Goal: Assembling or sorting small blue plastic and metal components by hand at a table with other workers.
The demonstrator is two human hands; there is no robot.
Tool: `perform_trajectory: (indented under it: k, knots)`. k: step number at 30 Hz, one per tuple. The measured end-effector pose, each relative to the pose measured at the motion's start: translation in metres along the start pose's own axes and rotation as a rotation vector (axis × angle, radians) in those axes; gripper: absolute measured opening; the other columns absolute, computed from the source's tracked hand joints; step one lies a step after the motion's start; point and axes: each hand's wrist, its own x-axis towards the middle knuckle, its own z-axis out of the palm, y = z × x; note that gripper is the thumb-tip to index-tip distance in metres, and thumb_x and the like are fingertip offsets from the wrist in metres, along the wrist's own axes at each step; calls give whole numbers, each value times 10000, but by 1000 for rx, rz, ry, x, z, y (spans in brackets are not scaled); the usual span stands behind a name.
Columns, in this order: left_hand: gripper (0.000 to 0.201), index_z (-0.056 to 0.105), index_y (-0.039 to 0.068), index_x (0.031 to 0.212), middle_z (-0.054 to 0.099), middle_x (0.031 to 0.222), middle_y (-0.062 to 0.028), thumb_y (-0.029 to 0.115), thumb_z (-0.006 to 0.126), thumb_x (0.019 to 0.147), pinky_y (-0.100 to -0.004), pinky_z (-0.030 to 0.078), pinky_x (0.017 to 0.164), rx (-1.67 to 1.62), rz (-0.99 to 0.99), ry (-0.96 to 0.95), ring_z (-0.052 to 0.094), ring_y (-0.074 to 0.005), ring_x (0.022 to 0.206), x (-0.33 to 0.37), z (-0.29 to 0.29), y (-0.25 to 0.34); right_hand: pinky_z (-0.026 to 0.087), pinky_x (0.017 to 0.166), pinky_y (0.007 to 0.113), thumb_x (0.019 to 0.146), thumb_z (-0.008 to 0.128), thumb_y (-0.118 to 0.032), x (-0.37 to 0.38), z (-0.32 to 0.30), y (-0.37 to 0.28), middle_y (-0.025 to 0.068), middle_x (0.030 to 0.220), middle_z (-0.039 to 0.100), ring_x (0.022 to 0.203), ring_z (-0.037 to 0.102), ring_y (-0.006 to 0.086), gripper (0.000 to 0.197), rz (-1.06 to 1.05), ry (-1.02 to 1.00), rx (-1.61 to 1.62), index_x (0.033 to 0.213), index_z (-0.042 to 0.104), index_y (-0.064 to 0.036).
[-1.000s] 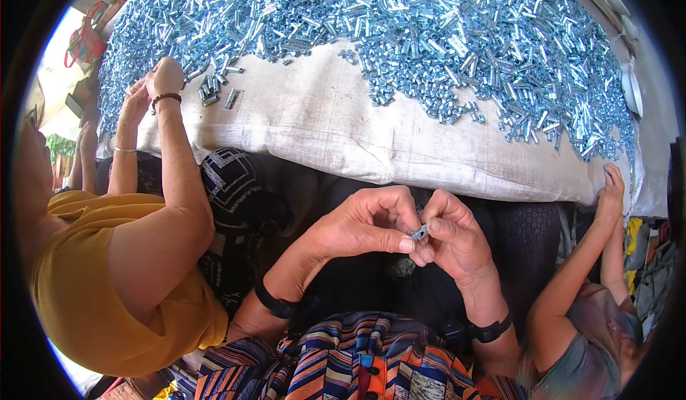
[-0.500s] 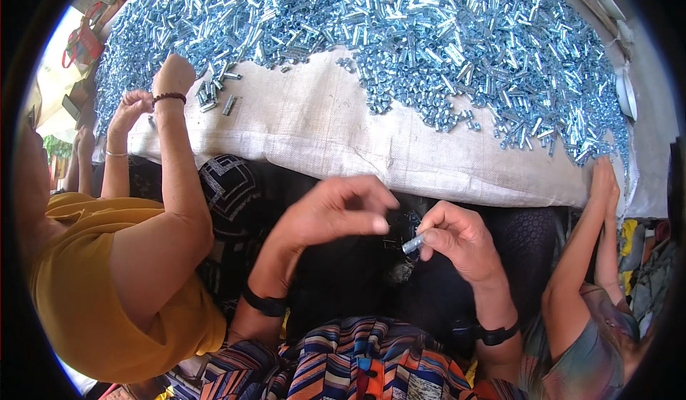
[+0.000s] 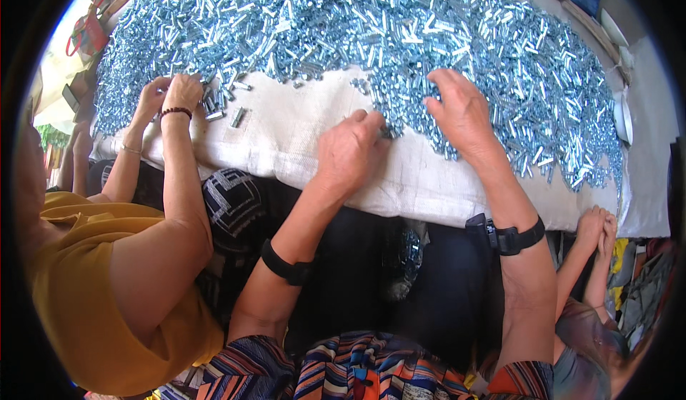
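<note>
A broad heap of shiny, bluish-silver metal pieces, long tubes and short ring-like ones mixed, covers a pale woven sheet. My left hand is at the near edge of the heap, fingers curled down beside a few short pieces; what they hold, if anything, is hidden. Farther right, my right hand hovers over or touches the short pieces, thumb and fingers apart, with nothing visible between them. Between my knees a clear bag or container shows metal pieces inside, its shape partly in shadow.
At my left, a person in a mustard top works at the heap with both hands. Another person's hands meet at the sheet's right edge. A few loose tubes lie on the sheet near the left person.
Both hands have moved forward from above my lap to the heap. The metal tube held in my right hand is no longer in it. The right-hand person's hands have drawn back.
</note>
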Motion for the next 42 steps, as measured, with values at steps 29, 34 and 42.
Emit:
perform_trajectory:
  k: [29,34,42]
  knots:
    - [178,602,-21,1048,615,839,-42,68,539,909,-237,477,707,-1323,-355,-319,572,-94,752,-52,-21,39,457,687,203,868,512,10,-111,-48,-53,34,863,628,733,576,72,196,613,-98,1224,1024,631,13]
    - [177,590,-36,1039,605,861,-41,73,546,906,-221,475,688,-1386,-379,-358,557,-81,745,-65,-22,54,472,695,205,871,526,19,-132,-52,-59,38,872,630,745,586,75,178,646,-107,1306,1021,622,16]
    - [132,588,-6,968,606,797,-45,100,596,890,-210,471,621,-1496,-371,-404,573,-86,680,-67,-23,59,476,705,209,869,561,8,-145,-59,-62,48,881,620,761,599,88,143,582,-19,1508,1007,600,9]
